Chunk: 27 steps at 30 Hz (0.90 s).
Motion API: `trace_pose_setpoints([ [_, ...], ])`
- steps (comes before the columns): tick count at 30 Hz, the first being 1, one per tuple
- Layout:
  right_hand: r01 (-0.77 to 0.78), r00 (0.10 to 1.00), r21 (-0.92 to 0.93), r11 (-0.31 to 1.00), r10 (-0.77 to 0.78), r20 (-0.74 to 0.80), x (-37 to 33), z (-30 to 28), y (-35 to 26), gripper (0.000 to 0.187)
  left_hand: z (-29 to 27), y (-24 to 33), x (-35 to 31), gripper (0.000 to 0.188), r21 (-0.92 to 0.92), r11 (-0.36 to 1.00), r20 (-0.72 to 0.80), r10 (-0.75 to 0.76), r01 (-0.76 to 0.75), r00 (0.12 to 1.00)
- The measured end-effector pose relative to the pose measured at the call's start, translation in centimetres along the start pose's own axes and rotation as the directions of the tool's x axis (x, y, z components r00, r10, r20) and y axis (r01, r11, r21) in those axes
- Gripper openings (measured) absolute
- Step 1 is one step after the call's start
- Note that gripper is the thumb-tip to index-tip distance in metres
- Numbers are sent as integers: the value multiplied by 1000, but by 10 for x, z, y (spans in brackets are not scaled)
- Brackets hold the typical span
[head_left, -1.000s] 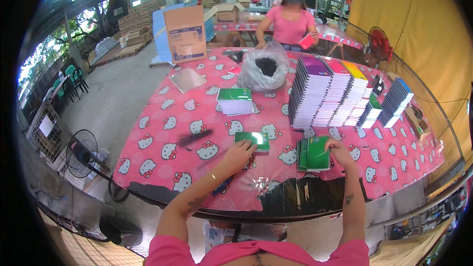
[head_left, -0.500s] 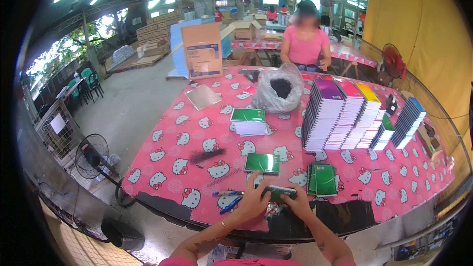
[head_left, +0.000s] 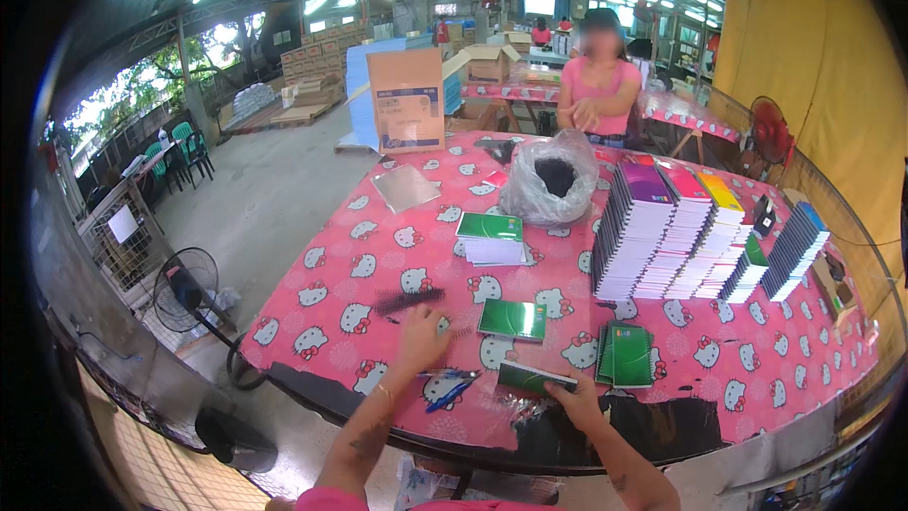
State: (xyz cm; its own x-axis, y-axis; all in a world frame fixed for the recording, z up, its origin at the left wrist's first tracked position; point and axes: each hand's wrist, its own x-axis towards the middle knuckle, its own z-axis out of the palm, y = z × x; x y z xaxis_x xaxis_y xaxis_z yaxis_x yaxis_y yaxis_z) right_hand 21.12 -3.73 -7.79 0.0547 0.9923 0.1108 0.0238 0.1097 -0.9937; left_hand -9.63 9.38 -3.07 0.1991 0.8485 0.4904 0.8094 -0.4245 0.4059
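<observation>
My right hand (head_left: pixel 574 395) grips a small green notebook (head_left: pixel 530 378) by its right end, tilted over the near table edge. My left hand (head_left: pixel 423 339) reaches over the table at a loose spiral coil (head_left: pixel 462 332); its fingertips are partly hidden, so whether they pinch the coil is unclear. Just beyond lies a pile of black spiral coils (head_left: pixel 410 301). One green notebook (head_left: pixel 512 319) lies flat ahead of the held one. Pens (head_left: pixel 448 392) rest between my arms, and bound green notebooks (head_left: pixel 626 356) overlap to the right.
A stack of green-covered notebooks (head_left: pixel 490 238) stands farther back, beside a clear plastic bag (head_left: pixel 551 177) with dark contents. Tall stacks of spiral notebooks (head_left: pixel 632 232) fill the right side. A co-worker in pink (head_left: pixel 600 90) stands across the table. A cardboard box (head_left: pixel 408 99) stands at the far left edge.
My left hand has left the held notebook and moved left to the loose coil. The right hand keeps the notebook. The co-worker's hands have come up together. The view has shifted slightly.
</observation>
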Motion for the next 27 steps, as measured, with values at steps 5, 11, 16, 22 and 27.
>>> trace_pose_setpoints([
  [5, 2, 1000, -76, 997, 0, 30, 4, -5, 3, 24, 17, -37, -14, 23, 42, 993, 34, 107, -108, 994],
  [11, 23, 998, -29, 999, -21, 51, 2, -2, 2, 28, 3, -20, -24, 19, 62, 986, 54, 154, -157, 987],
  [16, 10, 997, -13, 1000, -9, 73, -1, -3, -2, 28, -30, 45, -23, 26, -80, 992, 19, -98, 100, 995],
  [22, -10, 994, -52, 999, 16, 112, -2, 2, -18, 26, -11, 126, -68, 44, -84, 925, 84, 377, -370, 922],
  [27, -23, 991, 50, 999, 16, 136, -3, -5, 2, 29, 3, 151, -65, 48, -29, 910, 84, 414, -413, 907],
])
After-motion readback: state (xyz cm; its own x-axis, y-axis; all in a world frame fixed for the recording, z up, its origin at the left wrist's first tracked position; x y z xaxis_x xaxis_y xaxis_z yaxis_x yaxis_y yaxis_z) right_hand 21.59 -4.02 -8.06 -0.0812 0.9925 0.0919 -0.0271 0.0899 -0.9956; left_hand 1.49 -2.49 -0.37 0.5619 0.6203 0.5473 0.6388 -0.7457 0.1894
